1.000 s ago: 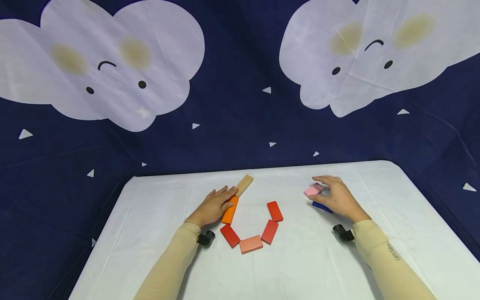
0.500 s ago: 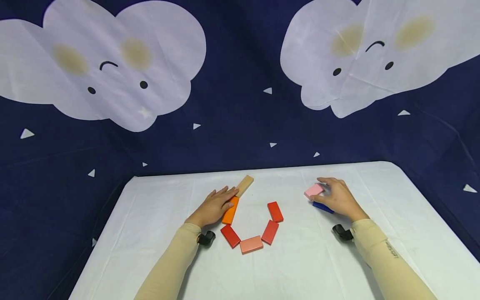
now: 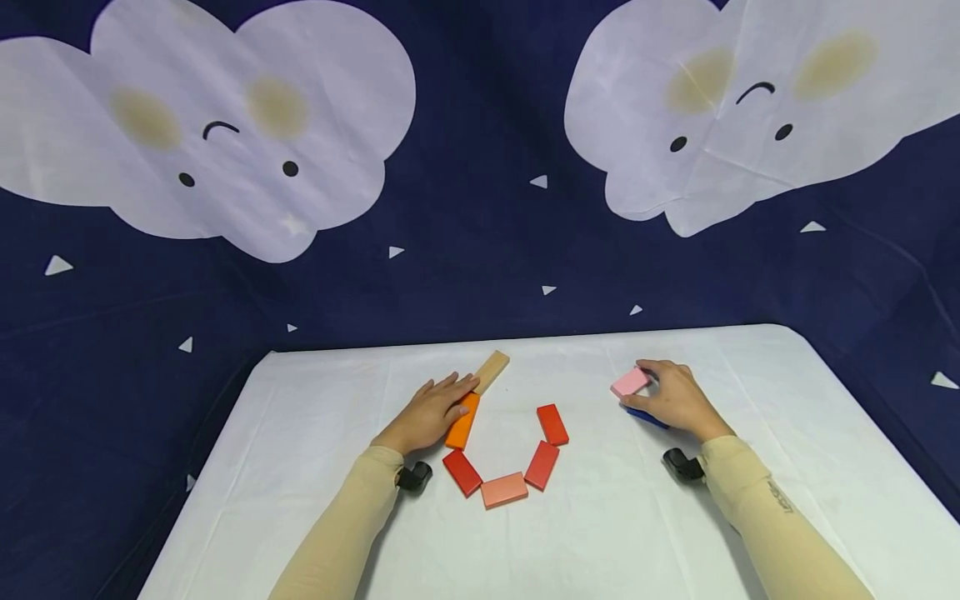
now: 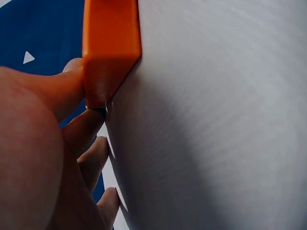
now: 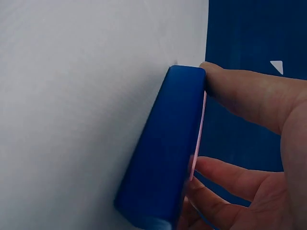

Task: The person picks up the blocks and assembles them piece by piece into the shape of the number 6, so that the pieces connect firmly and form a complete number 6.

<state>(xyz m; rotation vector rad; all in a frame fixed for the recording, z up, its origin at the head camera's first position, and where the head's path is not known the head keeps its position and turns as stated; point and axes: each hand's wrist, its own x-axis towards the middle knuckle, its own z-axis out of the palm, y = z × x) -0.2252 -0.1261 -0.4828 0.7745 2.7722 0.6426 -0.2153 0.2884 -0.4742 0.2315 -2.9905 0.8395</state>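
Observation:
My left hand (image 3: 426, 414) lies over the left side of the arrangement, fingers stretched out. Its thumb rests on an orange block (image 3: 463, 423), while the fingertips reach the end of a natural wood block (image 3: 492, 371). In the left wrist view the thumb is against the side of the orange block (image 4: 112, 33). At the right, my right hand (image 3: 681, 400) holds a pink block (image 3: 630, 382) between thumb and index finger. Beneath the thumb a dark blue block (image 3: 648, 418) shows. The right wrist view has the blue block (image 5: 160, 143) large, with the pink one mostly hidden behind it.
Below the left hand, a red block (image 3: 462, 472), a salmon block (image 3: 505, 490) and two more red blocks, one lower (image 3: 542, 465) and one upper (image 3: 553, 425), curve into a U. A white cloth (image 3: 585, 542) covers the table; a dark blue cloud-printed curtain (image 3: 480, 167) hangs behind it.
My right thumb and index finger have drawn in to the pink block's edges; its tilt has lessened. The left hand and the other blocks keep their places.

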